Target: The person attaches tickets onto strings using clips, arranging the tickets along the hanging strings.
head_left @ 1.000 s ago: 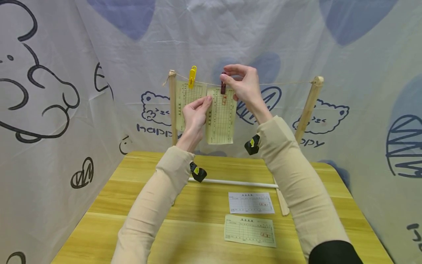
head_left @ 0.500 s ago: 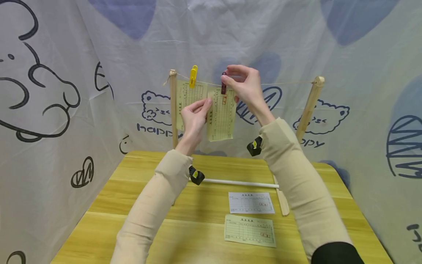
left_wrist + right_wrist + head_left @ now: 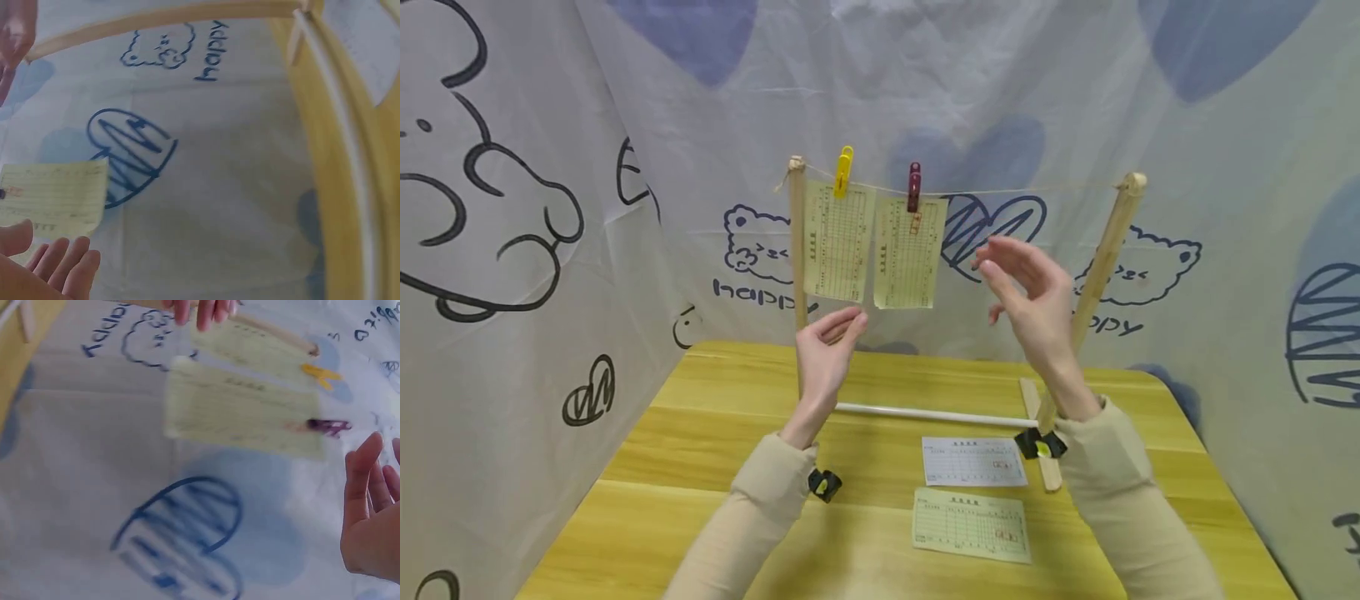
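Two yellowish printed slips hang side by side from a thin string (image 3: 1000,192). A yellow clothespin (image 3: 843,172) pins the left slip (image 3: 837,250); a dark red clothespin (image 3: 913,187) pins the right slip (image 3: 910,258). My left hand (image 3: 829,350) is just below the left slip, fingers relaxed and holding nothing. To the right of the slips, my right hand (image 3: 1030,296) is apart from them, its fingers loosely bent around nothing. In the right wrist view both clothespins show, the dark red clothespin (image 3: 329,426) nearer to my right fingers.
The string runs between two wooden posts (image 3: 1105,258), with a white rod (image 3: 936,414) low between them. On the wooden table (image 3: 700,467) lie a white slip (image 3: 973,461) and a yellowish slip (image 3: 972,525). A patterned cloth (image 3: 647,100) hangs behind.
My right hand has let go of the dark red clothespin and moved down and right. My left hand has released the right slip and dropped lower. Both slips hang from the string.
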The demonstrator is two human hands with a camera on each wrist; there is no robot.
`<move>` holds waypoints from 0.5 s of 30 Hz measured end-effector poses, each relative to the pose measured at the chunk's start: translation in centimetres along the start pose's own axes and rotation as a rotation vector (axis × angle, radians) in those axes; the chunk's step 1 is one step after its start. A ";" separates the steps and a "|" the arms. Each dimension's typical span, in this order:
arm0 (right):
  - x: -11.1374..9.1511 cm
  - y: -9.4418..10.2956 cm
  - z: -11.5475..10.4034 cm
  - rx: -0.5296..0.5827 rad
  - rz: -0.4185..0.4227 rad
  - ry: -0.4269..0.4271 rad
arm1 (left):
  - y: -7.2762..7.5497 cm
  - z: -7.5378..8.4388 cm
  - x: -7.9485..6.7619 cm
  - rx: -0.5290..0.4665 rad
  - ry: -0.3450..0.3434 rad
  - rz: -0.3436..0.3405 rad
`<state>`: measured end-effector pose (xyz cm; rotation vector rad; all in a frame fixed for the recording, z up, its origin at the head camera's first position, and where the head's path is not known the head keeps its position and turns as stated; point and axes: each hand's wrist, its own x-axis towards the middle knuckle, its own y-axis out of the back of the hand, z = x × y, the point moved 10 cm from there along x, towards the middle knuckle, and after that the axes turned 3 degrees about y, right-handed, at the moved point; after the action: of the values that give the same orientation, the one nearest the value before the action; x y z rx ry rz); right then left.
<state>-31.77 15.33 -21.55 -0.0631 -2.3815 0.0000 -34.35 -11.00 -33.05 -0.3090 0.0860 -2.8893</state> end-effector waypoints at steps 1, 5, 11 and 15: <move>-1.3 0.7 1.1 0.009 0.004 -0.041 | 0.2 -1.0 -0.6 0.004 0.014 -0.003; -7.0 3.9 7.1 0.048 0.041 -0.235 | 0.3 -5.1 -3.0 -0.014 0.070 -0.036; -16.3 9.1 15.5 0.065 0.170 -0.509 | -0.9 -11.6 -5.8 0.001 0.166 -0.153; -20.9 12.4 18.8 0.049 0.255 -0.608 | -2.5 -14.9 -7.5 0.072 0.185 -0.282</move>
<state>-29.04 27.07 -49.78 -0.3925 -2.9591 0.2283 -31.01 -6.31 -48.86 -0.0413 -0.0339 -3.1854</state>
